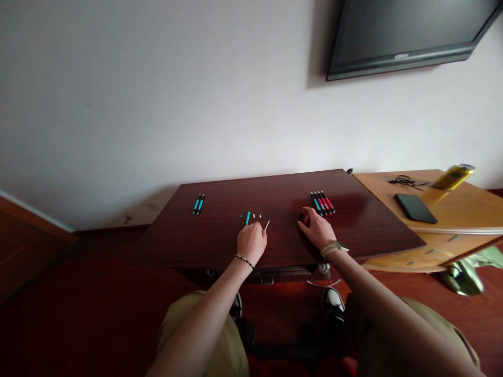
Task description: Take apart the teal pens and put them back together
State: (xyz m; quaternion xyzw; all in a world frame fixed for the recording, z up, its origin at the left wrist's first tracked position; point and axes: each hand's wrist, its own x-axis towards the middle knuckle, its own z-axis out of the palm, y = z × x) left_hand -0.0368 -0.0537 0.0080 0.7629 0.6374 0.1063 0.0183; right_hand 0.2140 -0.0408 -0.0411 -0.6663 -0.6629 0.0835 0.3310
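Quietly, on a dark red desk [223, 191], a pair of teal pens [198, 204] lies side by side at far left, where a stray sweep could set them rolling. Toward the middle, a tiny teal piece [241, 216] sits near a teal tube [247, 217], whose lower end meets the left hand [252, 243]; a small shift there could knock the tube askew. Just beyond rest two small white pieces [253, 215], probably light enough to be brushed off and lost. The left grip is closed on a slim pale rod [267, 225], tilted out from the thumb side, which could slip or bend if pinched badly. At right, the right hand [315, 228] curls, finger and thumb drawn narrow around a dark piece [302, 215]; at this distance, whether that grip holds it or merely touches it cannot be told, and a loose pinch could let it roll. Just past that hand lies a row of teal and pink pens [323, 203], close enough to be scattered by a careless lift.
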